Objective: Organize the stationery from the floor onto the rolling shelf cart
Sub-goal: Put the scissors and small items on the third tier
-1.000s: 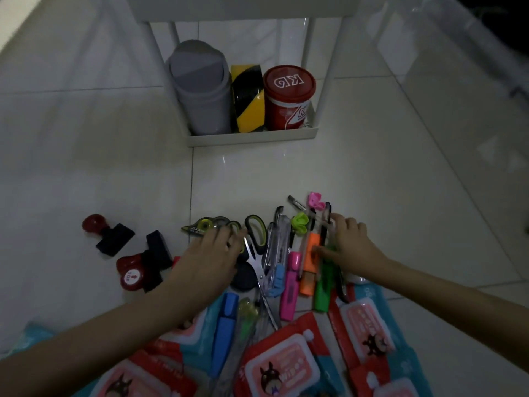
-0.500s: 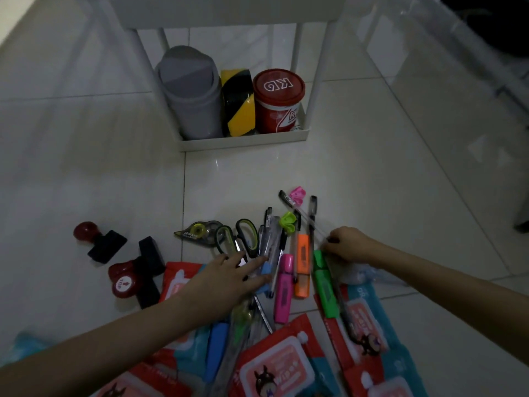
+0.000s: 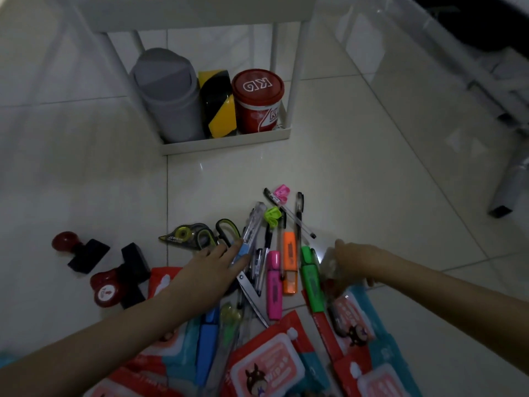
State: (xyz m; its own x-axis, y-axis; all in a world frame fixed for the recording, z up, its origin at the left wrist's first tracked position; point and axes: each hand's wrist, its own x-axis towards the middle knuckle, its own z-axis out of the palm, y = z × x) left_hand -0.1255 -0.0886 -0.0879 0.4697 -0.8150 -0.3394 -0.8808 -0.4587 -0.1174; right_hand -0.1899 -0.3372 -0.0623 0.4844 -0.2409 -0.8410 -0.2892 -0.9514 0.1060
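Note:
A heap of stationery lies on the tiled floor: a pink highlighter [image 3: 274, 285], an orange highlighter [image 3: 289, 262], a green highlighter [image 3: 312, 279], green-handled scissors [image 3: 226, 230], correction tape [image 3: 186, 233], black pens [image 3: 299, 213] and a clear blue-tipped pen [image 3: 252, 227]. My left hand [image 3: 211, 270] lies flat over the scissors, fingers spread, fingertips touching the clear pen. To the right of the green highlighter, my right hand [image 3: 355, 262] is curled around a crumpled clear plastic packet [image 3: 329, 263]. The white cart's bottom shelf [image 3: 226, 144] stands farther back.
On the cart's bottom shelf stand a grey bin [image 3: 169, 93], a yellow-black tape roll [image 3: 219, 104] and a red tub [image 3: 257, 98]. Red-knobbed stamps [image 3: 80, 250] lie at the left. Wet-wipe packs [image 3: 266, 365] and a blue marker [image 3: 206, 348] sit nearest me. A grey furniture leg [image 3: 509, 193] is at the right.
My left hand slid right from the correction tape and scissor handles onto the clear pen. My right hand drew back off the highlighters and closed on the clear packet.

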